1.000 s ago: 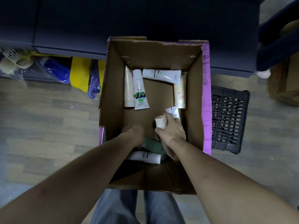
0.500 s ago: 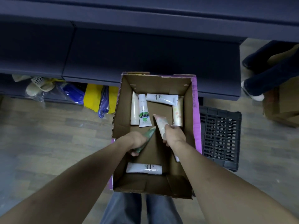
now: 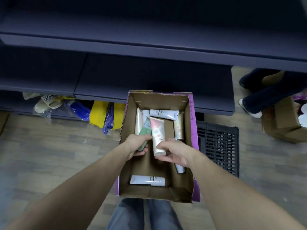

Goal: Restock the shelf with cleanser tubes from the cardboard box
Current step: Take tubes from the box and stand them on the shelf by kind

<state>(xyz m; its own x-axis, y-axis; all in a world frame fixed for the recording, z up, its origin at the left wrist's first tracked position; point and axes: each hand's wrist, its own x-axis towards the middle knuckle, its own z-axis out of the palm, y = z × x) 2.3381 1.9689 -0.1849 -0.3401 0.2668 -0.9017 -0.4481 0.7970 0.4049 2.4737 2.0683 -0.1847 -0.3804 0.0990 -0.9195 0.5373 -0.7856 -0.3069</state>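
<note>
Dark shelf (image 3: 149, 77) behind cardboard box (image 3: 191, 130), black crate (image 3: 219, 146) beside

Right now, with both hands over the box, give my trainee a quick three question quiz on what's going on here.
1. True or false: the left hand holds a green tube.
2. Which tube does the right hand hold? A) a white tube with a dark band, B) a pink patterned tube, C) none.
3. Fill in: beside the box, on the person's right, a black ____ stands on the floor.

Key: 1 true. 2 B; its cap end points toward the person. 3 crate.
</note>
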